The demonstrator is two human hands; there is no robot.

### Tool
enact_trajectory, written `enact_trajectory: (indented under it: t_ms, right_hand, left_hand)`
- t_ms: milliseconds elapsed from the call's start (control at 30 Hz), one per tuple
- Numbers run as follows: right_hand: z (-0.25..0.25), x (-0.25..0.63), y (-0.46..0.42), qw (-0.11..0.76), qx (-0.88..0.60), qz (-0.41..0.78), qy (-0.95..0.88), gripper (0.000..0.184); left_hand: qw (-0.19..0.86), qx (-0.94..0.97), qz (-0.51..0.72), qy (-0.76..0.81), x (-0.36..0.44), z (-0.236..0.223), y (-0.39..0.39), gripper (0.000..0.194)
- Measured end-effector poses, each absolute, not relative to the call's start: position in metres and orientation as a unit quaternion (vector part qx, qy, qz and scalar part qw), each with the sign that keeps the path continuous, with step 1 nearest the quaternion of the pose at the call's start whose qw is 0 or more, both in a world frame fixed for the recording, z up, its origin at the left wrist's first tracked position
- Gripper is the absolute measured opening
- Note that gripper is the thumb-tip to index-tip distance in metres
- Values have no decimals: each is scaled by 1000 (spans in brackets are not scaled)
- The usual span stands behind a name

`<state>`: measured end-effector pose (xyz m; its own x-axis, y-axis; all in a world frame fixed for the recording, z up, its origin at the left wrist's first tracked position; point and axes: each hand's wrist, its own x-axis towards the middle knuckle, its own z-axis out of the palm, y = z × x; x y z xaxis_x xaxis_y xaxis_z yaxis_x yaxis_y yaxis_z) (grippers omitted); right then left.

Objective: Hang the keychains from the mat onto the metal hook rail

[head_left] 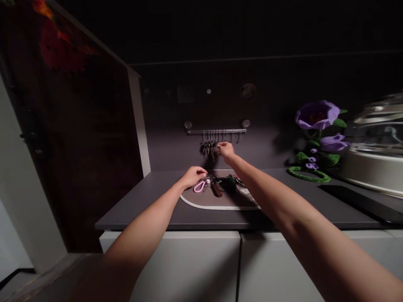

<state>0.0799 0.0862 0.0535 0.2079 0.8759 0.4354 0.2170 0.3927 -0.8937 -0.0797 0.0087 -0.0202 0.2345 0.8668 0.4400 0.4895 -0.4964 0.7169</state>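
My right hand (226,152) is raised to a clear hook rail (217,131) on the dark wall. Its fingers are pinched beside a cluster of hanging keys (209,147); whatever lies between the fingertips is too small to make out. Lower down, my left hand (193,176) rests at the left side of a mat (201,202), fingers curved and slightly apart. Close to its fingertips lie keys with a pink loop strap (199,187). A brown key fob (217,189) and a round black item (231,183) sit farther right among more keys, partly behind my right forearm.
The mat lies on a dark countertop (141,209) above white cabinets (195,260). At the right stand purple craft flowers (317,115) with a green ring base, a white appliance with a clear dome (374,165) and a flat black object (355,201). A dark door (85,138) is at left.
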Motion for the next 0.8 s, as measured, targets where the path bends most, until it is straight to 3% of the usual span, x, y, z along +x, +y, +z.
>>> enact_trajectory:
  t_ms: [367, 800]
  right_hand:
    - [33, 79, 38, 551, -423, 315, -646, 17]
    - [-13, 96, 16, 352, -469, 61, -808, 20]
  left_hand:
    - [222, 754, 421, 453, -82, -17, 1, 18]
    - [186, 826, 341, 408, -85, -24, 7, 25]
